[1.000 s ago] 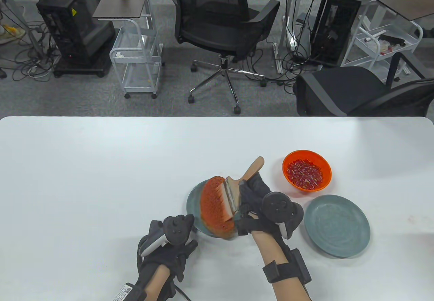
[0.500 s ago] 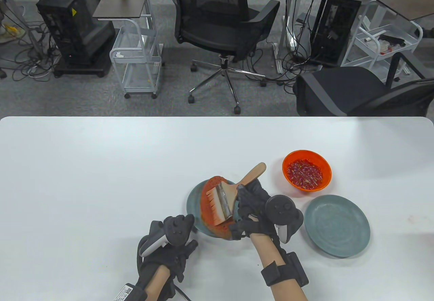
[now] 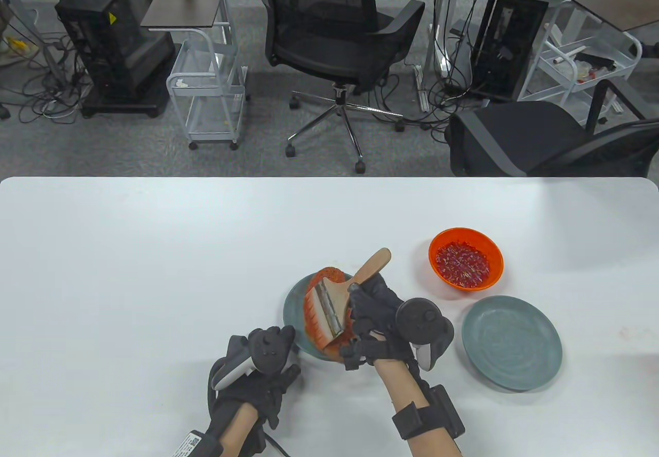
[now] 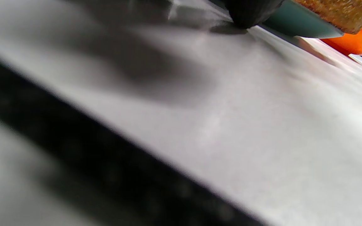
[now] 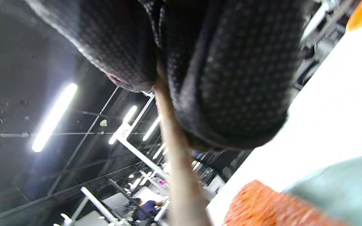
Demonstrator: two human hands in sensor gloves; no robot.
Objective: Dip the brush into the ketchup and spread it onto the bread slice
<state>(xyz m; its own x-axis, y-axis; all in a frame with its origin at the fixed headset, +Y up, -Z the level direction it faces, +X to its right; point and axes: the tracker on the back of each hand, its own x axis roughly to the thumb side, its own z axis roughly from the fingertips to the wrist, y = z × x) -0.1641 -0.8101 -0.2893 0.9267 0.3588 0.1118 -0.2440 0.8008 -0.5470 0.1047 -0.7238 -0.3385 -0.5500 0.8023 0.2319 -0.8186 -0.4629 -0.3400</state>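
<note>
right hand [image 3: 383, 318]: our fingers wrap the brush [image 3: 340, 297] to spread red sauce | bread slice [image 3: 329, 318]: on the plate [image 3: 296, 310], worktop middle | left hand [image 3: 257, 369]: beside the plate; we cannot tell its fingers

Office lab: swivel chairs [image 3: 340, 30], computer towers [image 3: 110, 40].

We see a brush [image 3: 340, 302] with a pale wooden handle and a dull metal band. The bread slice [image 3: 329, 278] looks rough and porous. The plate [image 3: 293, 313] is matt grey-green, the bowl [image 3: 466, 264] glossy orange plastic, the bench [image 3: 154, 271] smooth white.
</note>
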